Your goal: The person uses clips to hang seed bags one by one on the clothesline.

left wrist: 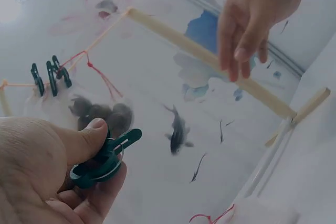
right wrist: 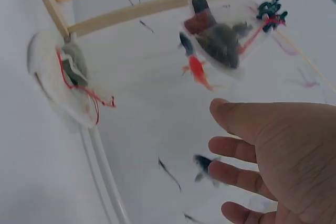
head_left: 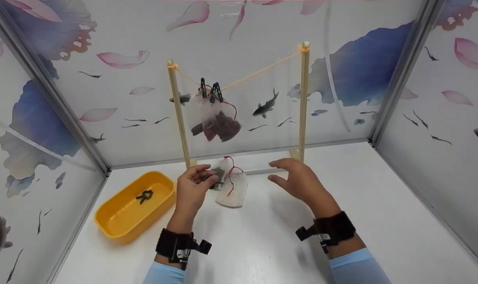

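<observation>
My left hand (head_left: 192, 193) pinches a dark green clothespin (left wrist: 100, 167) between thumb and fingers, as the left wrist view shows. My right hand (head_left: 304, 183) is raised on the other side with its fingers apart, touching nothing. Between and beyond the hands, sheer drawstring bags (head_left: 222, 125) with dark contents hang from an orange cord (head_left: 262, 70), fixed by green clothespins (head_left: 216, 93). Below them, a pale drawstring bag (head_left: 235, 193) with red string lies on the table, beside another bag (head_left: 219, 177) with dark contents, partly hidden by my left hand.
Two wooden posts (head_left: 303, 106) hold up the cord, which sags toward the left under the bags. On the left stands a yellow basin (head_left: 118, 219) with green clothespins (head_left: 145, 196) inside. Printed panels (head_left: 262, 130) enclose the white table (head_left: 258, 244).
</observation>
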The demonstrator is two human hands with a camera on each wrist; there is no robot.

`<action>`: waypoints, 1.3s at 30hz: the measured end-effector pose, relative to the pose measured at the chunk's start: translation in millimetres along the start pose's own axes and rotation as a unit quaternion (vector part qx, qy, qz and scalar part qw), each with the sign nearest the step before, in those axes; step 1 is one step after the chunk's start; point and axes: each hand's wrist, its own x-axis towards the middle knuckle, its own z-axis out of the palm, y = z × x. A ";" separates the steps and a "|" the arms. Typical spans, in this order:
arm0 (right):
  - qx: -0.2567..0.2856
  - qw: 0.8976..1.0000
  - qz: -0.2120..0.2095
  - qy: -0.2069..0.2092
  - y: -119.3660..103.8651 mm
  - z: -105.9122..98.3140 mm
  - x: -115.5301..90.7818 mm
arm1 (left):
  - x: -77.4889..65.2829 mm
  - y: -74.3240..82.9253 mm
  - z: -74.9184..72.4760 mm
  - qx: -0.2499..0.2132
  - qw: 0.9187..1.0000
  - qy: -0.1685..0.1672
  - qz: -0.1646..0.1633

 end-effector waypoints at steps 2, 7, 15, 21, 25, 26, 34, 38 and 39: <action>-0.002 0.999 -0.047 0.016 -13.2 5.4 0.6 | -0.6 -0.2 10.6 -0.016 1.000 -0.019 0.004; 0.017 0.993 -0.113 0.006 -38.5 19.1 0.2 | -3.0 -1.3 33.3 -0.075 0.994 -0.074 0.001; 0.027 0.985 -0.170 0.003 -44.9 35.4 -3.1 | -8.6 -3.5 52.3 -0.104 0.983 -0.150 -0.019; 0.064 0.975 -0.214 0.010 -36.0 32.3 -0.8 | -6.8 -5.5 52.3 -0.123 0.977 -0.171 -0.027; 0.079 0.976 -0.203 0.002 -35.9 29.6 0.1 | -4.8 -8.2 52.3 -0.129 0.978 -0.158 -0.038; 0.082 0.977 -0.196 0.002 -35.9 29.3 0.6 | -4.5 -8.9 52.7 -0.125 0.980 -0.150 -0.041; 0.078 0.988 -0.130 0.041 -26.6 26.2 5.4 | -4.9 -33.7 61.3 0.136 0.985 -0.107 -0.017; 0.069 0.991 -0.102 0.057 -18.2 26.3 7.6 | -6.4 -54.6 66.5 0.278 0.947 -0.161 0.007; 0.070 0.991 -0.096 0.060 -16.4 26.2 8.0 | -6.9 -59.1 67.2 0.315 0.933 -0.175 0.012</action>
